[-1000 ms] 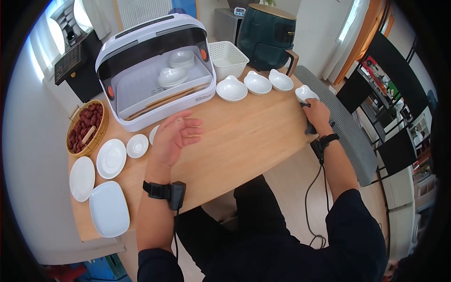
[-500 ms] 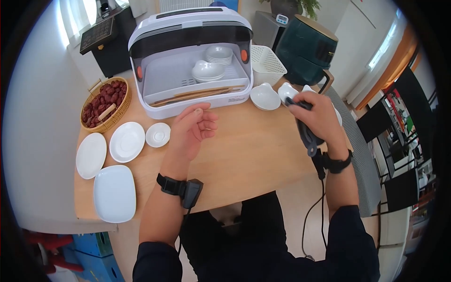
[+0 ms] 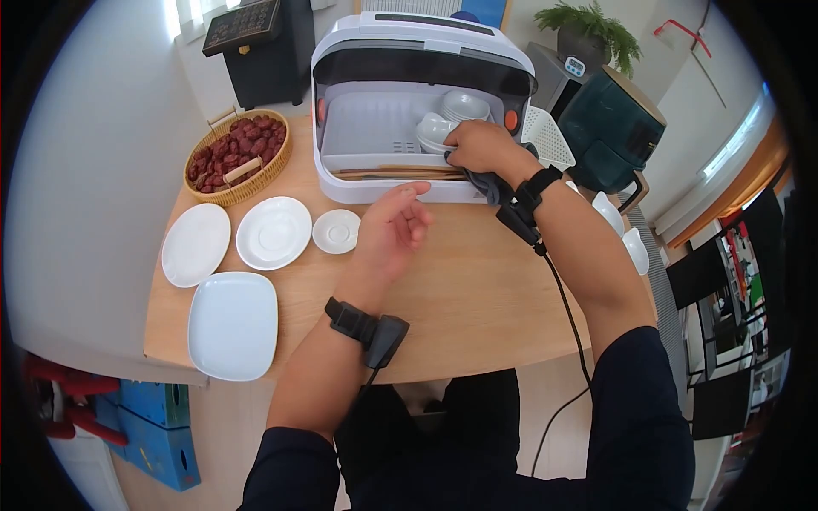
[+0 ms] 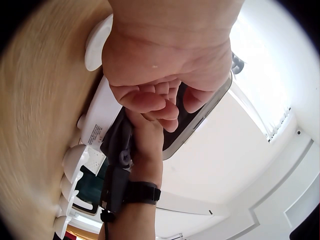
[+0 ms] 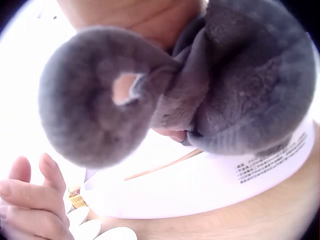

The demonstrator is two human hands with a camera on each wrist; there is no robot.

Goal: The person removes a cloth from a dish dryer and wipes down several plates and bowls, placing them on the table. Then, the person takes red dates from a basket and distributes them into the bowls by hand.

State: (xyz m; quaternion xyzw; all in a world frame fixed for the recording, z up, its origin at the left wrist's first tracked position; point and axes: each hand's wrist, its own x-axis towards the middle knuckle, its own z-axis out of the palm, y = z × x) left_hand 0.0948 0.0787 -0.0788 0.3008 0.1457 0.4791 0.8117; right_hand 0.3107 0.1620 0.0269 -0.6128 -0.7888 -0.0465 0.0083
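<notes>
In the head view my right hand (image 3: 490, 150) reaches into a white dish storage box (image 3: 348, 189) whose dark lid is raised. It grips a dark grey cloth (image 3: 487, 184), which hangs in loose folds below the palm and fills much of the right wrist view. Its fingertips are right at the front stack of white bowls (image 3: 433, 128), partly hiding it. Behind stands another bowl stack (image 3: 465, 105). Wooden chopsticks (image 3: 396, 173) lie along the box's front tray. My left hand (image 3: 388, 237) hovers over the table before the box, fingers loosely curled, holding nothing.
On the left are a small saucer (image 3: 336, 231), round plates (image 3: 274, 232), a square plate (image 3: 233, 326) and a wicker basket (image 3: 279, 170) of dark red dried fruit. Right of the box stand a white plastic basket (image 3: 548, 139), a green air fryer (image 3: 615, 128) and white bowls (image 3: 635, 250).
My right hand has carried the grey cloth from the bowls at the table's right end leftward into the dish box. The left hand stays raised and loosely curled; the head view has turned rightward.
</notes>
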